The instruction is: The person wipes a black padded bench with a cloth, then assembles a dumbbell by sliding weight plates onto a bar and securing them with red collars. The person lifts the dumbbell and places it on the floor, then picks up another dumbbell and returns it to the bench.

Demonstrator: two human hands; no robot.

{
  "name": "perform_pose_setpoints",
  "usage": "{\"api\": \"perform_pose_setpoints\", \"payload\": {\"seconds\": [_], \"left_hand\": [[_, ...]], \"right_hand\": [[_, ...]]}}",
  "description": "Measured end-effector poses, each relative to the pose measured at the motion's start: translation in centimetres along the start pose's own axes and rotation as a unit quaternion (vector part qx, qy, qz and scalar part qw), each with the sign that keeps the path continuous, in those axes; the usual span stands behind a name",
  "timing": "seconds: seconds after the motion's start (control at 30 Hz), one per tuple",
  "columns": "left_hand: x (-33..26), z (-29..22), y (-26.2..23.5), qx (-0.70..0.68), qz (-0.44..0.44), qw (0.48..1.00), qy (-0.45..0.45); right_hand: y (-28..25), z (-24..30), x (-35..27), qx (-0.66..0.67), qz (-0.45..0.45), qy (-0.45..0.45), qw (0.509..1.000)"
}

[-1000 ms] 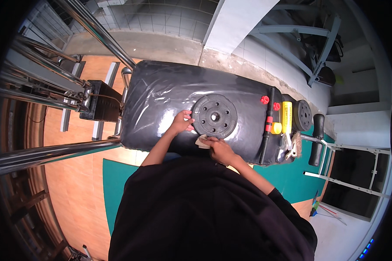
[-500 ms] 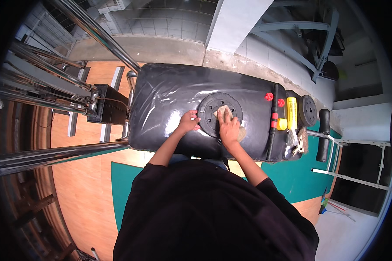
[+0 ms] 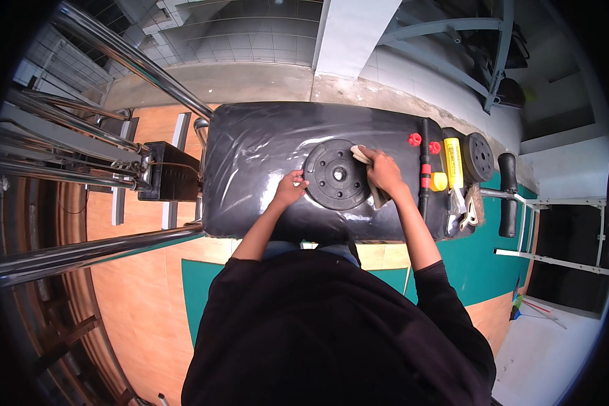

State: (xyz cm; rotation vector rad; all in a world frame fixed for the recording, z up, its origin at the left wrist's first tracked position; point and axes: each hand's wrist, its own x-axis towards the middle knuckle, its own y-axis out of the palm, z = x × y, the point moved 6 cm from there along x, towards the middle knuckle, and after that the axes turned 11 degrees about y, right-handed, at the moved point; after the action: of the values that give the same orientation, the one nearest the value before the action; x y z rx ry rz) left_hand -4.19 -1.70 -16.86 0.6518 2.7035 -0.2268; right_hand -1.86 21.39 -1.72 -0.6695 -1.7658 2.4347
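Your R hand (image 3: 384, 170) moved from mid-plate (image 3: 337, 165) to plate's R rim. Black bench (image 3: 257, 145) under plate; plate's round, no long axis, btwn hands, equally nr. Your L hand (image 3: 290, 190): curled at plate's L rim, can't tell if pinching. R hand's clutching cloth (image 3: 361, 155).

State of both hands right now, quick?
Left hand: fingers partly curled at the black weight plate's left rim; whether closed on it can't be told.
Right hand: closed, holding a beige cloth.

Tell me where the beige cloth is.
In the head view, the beige cloth is in the right hand, at the right side of the round black weight plate on the shiny black padded bench.
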Motion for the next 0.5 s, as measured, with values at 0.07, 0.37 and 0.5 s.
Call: {"api": "perform_pose_setpoints", "payload": {"seconds": [0.07,0.37,0.5], "left_hand": [[-0.2,-0.2,0.4,-0.006,-0.009,1.000,0.003],[-1.3,0.0,0.6,-0.027,-0.047,0.999,-0.007],[-0.7,0.1,0.2,-0.028,-0.013,0.999,-0.033]], "right_hand": [[1.1,0.5,1.3,-0.145,-0.084,-0.022,0.986],[8.9,1.2,-9.2,-0.262,-0.112,-0.073,0.956],[8.2,0.2,-11.8,-0.239,-0.031,-0.088,0.966]]}}
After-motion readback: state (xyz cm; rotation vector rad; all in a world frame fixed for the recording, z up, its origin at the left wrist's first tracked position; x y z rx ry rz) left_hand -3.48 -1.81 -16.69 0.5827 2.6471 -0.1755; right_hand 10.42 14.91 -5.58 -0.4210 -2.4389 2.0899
